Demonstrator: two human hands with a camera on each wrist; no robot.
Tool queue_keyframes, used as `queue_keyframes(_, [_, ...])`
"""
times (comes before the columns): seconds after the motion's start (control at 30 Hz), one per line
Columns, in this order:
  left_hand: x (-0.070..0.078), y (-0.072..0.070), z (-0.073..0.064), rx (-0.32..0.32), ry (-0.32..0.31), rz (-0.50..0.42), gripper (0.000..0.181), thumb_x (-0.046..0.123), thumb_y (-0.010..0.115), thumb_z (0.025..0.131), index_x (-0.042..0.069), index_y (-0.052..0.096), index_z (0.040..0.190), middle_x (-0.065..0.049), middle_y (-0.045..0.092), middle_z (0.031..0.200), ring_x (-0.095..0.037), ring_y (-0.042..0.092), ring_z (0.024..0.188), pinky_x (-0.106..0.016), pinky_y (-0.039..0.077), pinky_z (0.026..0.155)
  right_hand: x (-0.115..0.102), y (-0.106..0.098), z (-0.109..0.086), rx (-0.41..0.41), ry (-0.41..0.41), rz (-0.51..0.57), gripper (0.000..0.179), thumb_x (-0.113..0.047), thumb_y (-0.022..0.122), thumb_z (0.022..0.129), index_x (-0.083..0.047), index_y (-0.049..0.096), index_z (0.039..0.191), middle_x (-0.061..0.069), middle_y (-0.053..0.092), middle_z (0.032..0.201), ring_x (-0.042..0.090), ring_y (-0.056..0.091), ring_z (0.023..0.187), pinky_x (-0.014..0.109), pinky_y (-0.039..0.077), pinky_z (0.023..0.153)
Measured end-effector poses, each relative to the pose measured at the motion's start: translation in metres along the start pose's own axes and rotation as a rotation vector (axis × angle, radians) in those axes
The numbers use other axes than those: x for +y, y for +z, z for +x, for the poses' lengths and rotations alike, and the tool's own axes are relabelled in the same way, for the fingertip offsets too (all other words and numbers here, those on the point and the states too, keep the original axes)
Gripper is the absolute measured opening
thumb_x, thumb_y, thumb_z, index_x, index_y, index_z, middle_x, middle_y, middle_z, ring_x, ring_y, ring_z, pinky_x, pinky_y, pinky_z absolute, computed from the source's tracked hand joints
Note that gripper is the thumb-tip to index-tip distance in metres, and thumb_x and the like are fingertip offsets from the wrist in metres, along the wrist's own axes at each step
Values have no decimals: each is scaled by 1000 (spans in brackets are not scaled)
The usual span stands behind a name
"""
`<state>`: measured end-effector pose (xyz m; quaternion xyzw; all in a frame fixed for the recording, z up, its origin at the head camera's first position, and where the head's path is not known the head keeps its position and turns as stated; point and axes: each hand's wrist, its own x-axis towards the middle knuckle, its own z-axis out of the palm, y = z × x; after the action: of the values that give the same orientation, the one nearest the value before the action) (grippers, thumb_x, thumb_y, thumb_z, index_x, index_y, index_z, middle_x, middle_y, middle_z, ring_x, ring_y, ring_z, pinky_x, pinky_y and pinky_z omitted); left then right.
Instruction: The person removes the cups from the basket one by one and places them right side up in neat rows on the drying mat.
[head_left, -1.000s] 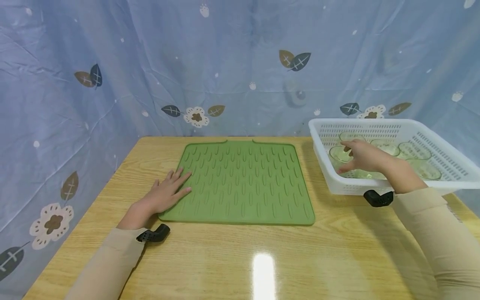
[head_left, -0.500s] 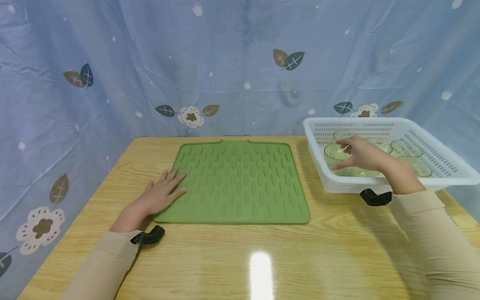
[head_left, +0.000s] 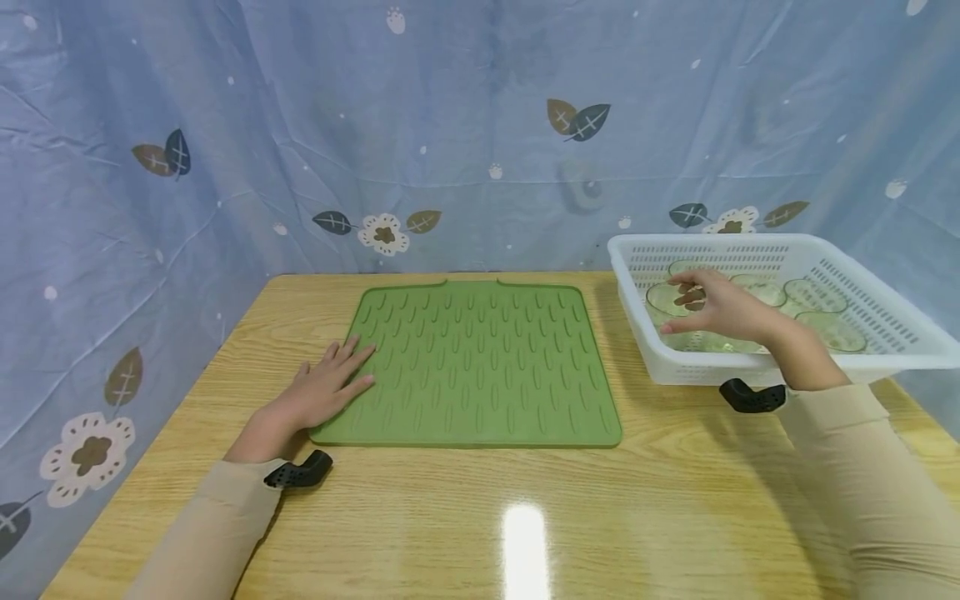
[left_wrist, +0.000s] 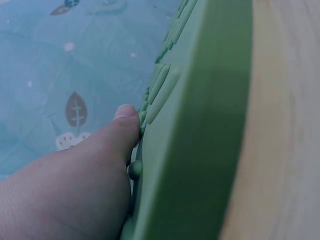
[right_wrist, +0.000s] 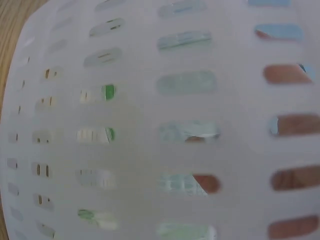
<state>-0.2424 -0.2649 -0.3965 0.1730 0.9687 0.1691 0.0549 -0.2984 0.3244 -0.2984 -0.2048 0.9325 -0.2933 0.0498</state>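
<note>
My left hand lies flat with fingers spread on the left edge of a green ridged drying mat. In the left wrist view its thumb rests against the mat's ridges. My right hand reaches over the near rim of a white plastic basket. Its thumb and curled fingers hold a clear glass cup by the rim, at the basket's left end. The right wrist view shows mostly the slotted basket wall, with skin seen through the slots.
Several more clear glass cups stand in the basket, including one at the right and one behind. The basket sits on the right of the wooden table. A blue patterned curtain hangs behind and at the left.
The head view has shifted slightly. My right thumb and the glass cup have moved slightly left within the basket. My left hand stays on the mat.
</note>
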Motion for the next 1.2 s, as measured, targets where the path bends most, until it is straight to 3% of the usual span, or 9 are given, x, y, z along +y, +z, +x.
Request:
queue_keyframes(0.43, [0, -2, 0, 0, -3, -6, 72, 54, 37, 110, 13, 20, 166, -22, 4, 170, -49, -2, 153, -81, -1, 109, -3, 2, -3, 37, 7, 86, 83, -14, 80, 91, 14, 30, 151, 35, 39, 147, 52, 47, 127, 62, 43, 100])
queue_keyframes(0.67, [0, -2, 0, -1, -3, -5, 71, 54, 36, 110, 13, 20, 166, -22, 4, 170, -48, -2, 153, -80, -1, 110, -8, 1, -6, 80, 36, 118, 82, -17, 78, 94, 8, 28, 154, 30, 47, 147, 46, 45, 132, 58, 40, 104])
queue_keyframes(0.87, [1, -2, 0, 5, 2, -9, 71, 54, 37, 110, 13, 21, 166, -22, 5, 169, -49, -1, 153, -80, 0, 110, -11, 0, -9, 98, 35, 145, 80, -16, 77, 95, 5, 29, 155, 26, 50, 146, 41, 47, 132, 21, 43, 91])
queue_keyframes(0.97, [1, -2, 0, 4, 2, -6, 71, 53, 37, 110, 13, 21, 166, -22, 5, 169, -49, -1, 153, -81, 0, 109, -9, 0, -11, 94, 30, 181, 77, -14, 75, 96, 3, 29, 155, 26, 49, 146, 39, 46, 132, 12, 43, 84])
queue_keyframes(1.2, [2, -2, 0, 9, 4, 2, 70, 52, 38, 110, 13, 22, 166, -23, 6, 169, -50, 0, 152, -81, 2, 109, -7, 0, -15, 112, 0, 275, 70, -6, 70, 98, 0, 30, 156, 20, 48, 144, 2, 52, 117, 15, 49, 86])
